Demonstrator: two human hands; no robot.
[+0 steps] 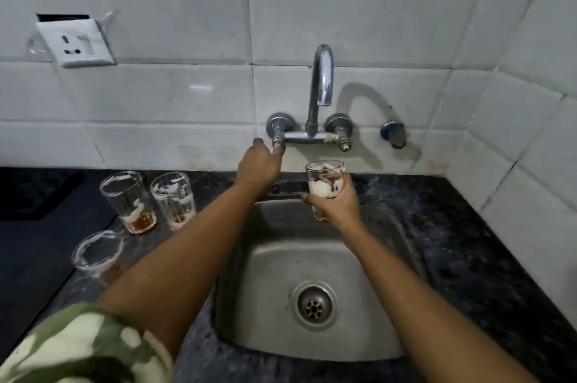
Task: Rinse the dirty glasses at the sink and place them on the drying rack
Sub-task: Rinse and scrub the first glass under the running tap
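My right hand (pixel 338 203) grips a dirty glass (pixel 324 178) smeared with white and brown residue, upright over the back of the steel sink (pixel 281 257), below the tap spout (pixel 323 80). No water runs from the spout. My left hand (pixel 259 165) reaches to the tap's left knob (pixel 277 140), fingers closed around it. Three more dirty glasses stand on the dark counter left of the sink: two side by side (pixel 128 200) (pixel 173 198) with brown dregs, and one nearer me (pixel 96 253) partly behind my left forearm.
The sink drain (pixel 313 307) sits at the basin's middle. A white wall socket (pixel 76 42) hangs loose on the tiled wall at left. A dark mat (pixel 34 195) lies on the counter at far left. The tiled corner wall closes the right side.
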